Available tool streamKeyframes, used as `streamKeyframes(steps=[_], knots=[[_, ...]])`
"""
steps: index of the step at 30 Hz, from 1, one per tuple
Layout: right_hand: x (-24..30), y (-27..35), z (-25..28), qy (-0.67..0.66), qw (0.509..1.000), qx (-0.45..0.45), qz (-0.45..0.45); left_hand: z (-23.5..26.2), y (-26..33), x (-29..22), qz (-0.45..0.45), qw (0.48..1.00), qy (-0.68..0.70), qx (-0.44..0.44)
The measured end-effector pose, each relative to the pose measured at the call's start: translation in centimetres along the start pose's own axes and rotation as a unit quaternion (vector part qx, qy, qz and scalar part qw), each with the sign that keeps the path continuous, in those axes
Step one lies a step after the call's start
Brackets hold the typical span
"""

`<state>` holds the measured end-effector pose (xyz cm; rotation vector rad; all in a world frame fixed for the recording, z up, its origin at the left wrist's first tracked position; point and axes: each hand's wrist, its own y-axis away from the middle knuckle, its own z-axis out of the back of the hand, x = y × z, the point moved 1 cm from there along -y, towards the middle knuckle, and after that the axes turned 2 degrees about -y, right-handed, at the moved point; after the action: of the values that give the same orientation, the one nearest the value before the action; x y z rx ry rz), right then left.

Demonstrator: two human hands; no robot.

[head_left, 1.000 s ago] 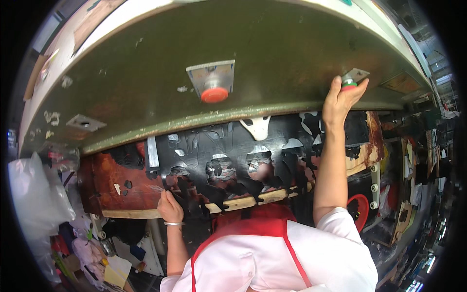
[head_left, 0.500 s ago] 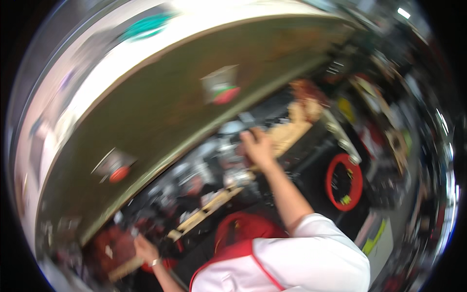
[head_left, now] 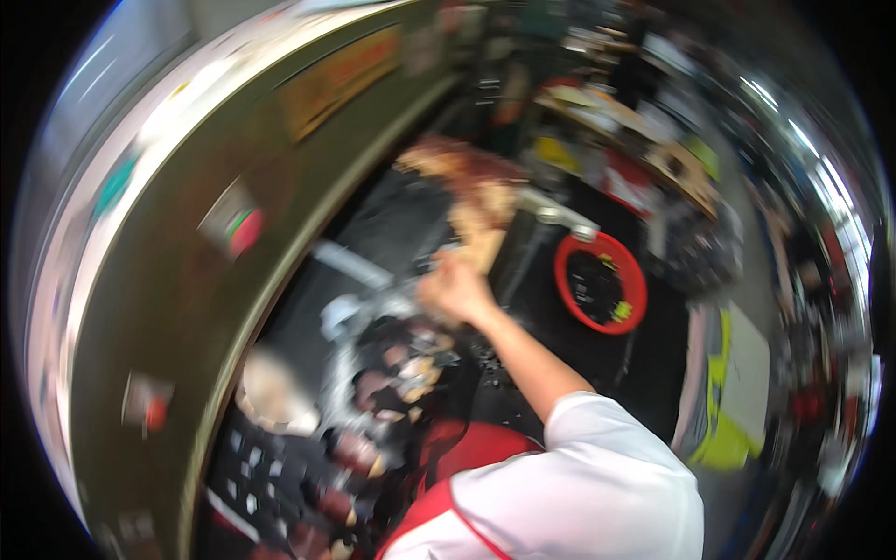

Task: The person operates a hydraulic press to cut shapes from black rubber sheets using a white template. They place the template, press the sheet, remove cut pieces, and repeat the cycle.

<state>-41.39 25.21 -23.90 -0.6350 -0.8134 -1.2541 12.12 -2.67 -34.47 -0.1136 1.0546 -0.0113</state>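
My right hand [head_left: 455, 287] reaches over the dark bench top, its fingers curled in, and blur hides whatever may be in them. Just beyond it lies a stack of light wooden pieces [head_left: 483, 229] with reddish-brown ones at its far end. Near the hand, on the left, is a pale blurred object [head_left: 342, 315]. Toward me sits a jumble of small dark, brown and tan pieces [head_left: 399, 369]. A whitish blurred shape [head_left: 273, 392] is farther left; its kind cannot be made out. My left hand does not show.
A long olive-green panel [head_left: 308, 159] walls off the bench on the left. To the right are a red round basin [head_left: 637, 297] holding dark and yellow-green bits, and a white board with a yellow-green edge [head_left: 747, 359]. Cluttered shelving [head_left: 653, 140] stands at the far right.
The view has swung so the bench runs more steeply. My right hand has gone from spread fingers to curled ones, beside the wooden pieces. My left hand has left the picture.
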Motion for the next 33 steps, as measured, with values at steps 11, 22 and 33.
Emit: streamKeyframes(steps=[11, 22, 33], knots=[[11.3, 14.1, -15.3, 0.086, 0.915, 0.203, 0.338, 2.7, 9.1, -8.0, 0.060, 0.981, -0.124, 0.136], [13.3, 7.7, -5.6, -0.297, 0.905, 0.274, 0.134, 5.7, 9.8, -4.6, -0.009, 0.978, -0.135, 0.156], [12.7, 6.4, -12.0, 0.045, 0.943, 0.149, 0.293, 4.1, 7.9, -4.7, 0.006, 0.983, -0.114, 0.143]])
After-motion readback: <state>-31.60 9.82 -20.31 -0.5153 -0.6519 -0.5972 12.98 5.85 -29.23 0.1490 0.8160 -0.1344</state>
